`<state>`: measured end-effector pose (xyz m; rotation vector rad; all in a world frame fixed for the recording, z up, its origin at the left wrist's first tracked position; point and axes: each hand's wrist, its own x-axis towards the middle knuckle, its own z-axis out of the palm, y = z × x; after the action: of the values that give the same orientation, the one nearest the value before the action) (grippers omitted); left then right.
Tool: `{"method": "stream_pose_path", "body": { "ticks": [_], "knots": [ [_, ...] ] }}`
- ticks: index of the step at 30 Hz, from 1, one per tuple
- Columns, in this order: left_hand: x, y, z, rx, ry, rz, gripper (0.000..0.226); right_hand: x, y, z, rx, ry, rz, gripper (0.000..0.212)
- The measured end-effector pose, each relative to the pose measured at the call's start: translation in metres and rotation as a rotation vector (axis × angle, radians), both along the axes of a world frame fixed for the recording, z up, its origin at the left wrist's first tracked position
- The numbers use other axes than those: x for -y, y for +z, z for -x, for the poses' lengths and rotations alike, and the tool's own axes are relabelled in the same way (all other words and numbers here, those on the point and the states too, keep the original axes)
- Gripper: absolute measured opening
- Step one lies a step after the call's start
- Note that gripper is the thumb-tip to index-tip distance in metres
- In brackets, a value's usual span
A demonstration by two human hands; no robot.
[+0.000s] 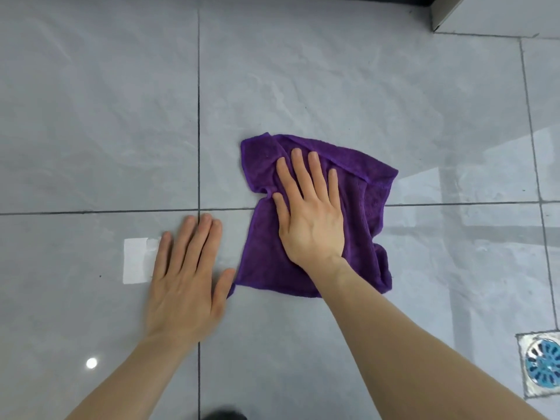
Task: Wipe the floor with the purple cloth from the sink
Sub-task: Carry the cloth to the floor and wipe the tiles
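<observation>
Across the grey tiled floor's (106, 116) grout line, the crumpled purple microfibre cloth (263, 256) is lying under the flat, spread right hand (312, 219); the left hand (185, 280), blurred, is resting flat beside it.

The right hand (309, 213) hides the middle of the cloth (263, 259); the drain (542, 363) at lower right is cut by the frame's right edge; a dark shape (224, 416) at bottom centre is cropped and unidentifiable; the left hand (185, 277) is slightly blurred.
</observation>
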<state>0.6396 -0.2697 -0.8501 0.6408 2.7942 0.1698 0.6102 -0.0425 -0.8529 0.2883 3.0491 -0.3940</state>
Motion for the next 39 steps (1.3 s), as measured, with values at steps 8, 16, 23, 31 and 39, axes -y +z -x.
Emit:
{"method": "stream_pose_path", "body": {
  "ticks": [8, 16, 23, 31, 39],
  "knots": [
    [-0.002, -0.002, 0.002, 0.0, 0.004, -0.034, 0.071, -0.007, 0.015, 0.004, -0.267, -0.234, 0.128, 0.03],
    [-0.002, -0.011, 0.008, 0.006, 0.002, -0.008, 0.073, -0.024, 0.076, -0.031, 0.3, -0.426, 0.752, 0.019],
    [0.0, -0.012, 0.019, -0.003, 0.022, -0.006, 0.074, -0.011, 0.053, -0.051, -0.154, -0.401, 0.246, 0.069],
    [-0.004, -0.002, 0.001, 0.001, 0.003, -0.021, 0.075, 0.0, 0.008, -0.101, 0.072, -0.135, -0.054, 0.068],
    [-0.002, 0.0, -0.002, 0.028, 0.006, -0.007, 0.075, -0.031, -0.006, -0.032, -0.15, -0.438, 0.141, 0.045]
  ]
}}
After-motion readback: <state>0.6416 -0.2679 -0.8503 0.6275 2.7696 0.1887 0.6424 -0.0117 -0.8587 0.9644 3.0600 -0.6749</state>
